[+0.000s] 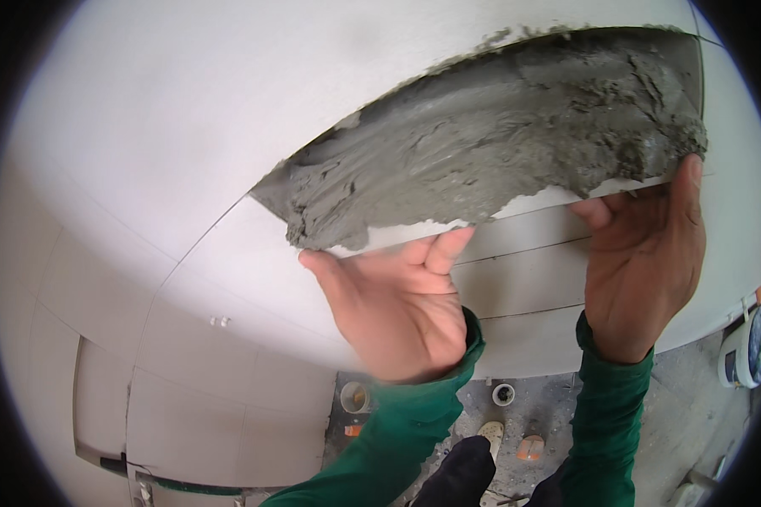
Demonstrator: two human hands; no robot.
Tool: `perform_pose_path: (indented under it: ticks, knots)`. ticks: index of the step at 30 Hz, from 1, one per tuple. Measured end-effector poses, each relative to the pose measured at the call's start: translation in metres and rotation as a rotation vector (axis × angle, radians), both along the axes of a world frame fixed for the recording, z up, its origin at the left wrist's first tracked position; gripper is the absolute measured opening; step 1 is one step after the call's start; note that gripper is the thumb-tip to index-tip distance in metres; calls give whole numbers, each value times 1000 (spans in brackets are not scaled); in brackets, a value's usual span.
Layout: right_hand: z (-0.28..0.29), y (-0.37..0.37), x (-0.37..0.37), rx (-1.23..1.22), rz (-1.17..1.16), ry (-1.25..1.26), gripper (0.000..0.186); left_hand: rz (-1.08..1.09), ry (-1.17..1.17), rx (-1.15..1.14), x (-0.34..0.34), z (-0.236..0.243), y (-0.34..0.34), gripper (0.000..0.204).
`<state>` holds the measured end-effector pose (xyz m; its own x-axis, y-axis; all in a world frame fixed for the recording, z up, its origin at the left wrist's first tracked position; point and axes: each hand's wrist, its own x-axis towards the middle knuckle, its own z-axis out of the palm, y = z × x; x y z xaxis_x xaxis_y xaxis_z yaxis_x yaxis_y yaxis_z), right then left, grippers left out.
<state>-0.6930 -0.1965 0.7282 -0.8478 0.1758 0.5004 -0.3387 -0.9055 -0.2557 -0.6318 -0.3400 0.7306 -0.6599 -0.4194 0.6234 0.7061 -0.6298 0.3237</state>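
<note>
I hold a long white tile [380, 239] with both hands, its upper face thickly spread with wet grey mortar [499, 127]. My left hand [389, 308] supports the lower edge near the left end, thumb at the corner and fingers curled beneath. My right hand [638, 262] grips the right end, thumb on the edge and fingertips underneath. The tile sits against a gap in the white tiled wall [169, 110], where mortar smears show along the upper edge; whether it touches the wall all along is unclear.
Below are a speckled grey floor [609, 406] with a white pail [744, 346] at the right, a plastic cup [355, 397], a small round container [503, 394] and an orange block [530, 448]. My shoe [490, 435] shows at the bottom. More tiled wall [186, 406] fills the lower left.
</note>
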Motion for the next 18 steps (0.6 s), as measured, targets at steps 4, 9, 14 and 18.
perform_pose_path:
  ticks: [4,9,14,18]
  knots:
    - [-4,0,5,64,-26,13,36,28,-77,130,10,0,-1,76]
    - [-1,-3,6,84,-89,15,34,7,-112,175,7,-3,-2,73]
    - [-17,8,5,145,-89,142,38,-75,-106,188,5,-14,-2,62]
    - [-28,9,8,248,-239,275,40,-58,-55,139,4,-19,-6,60]
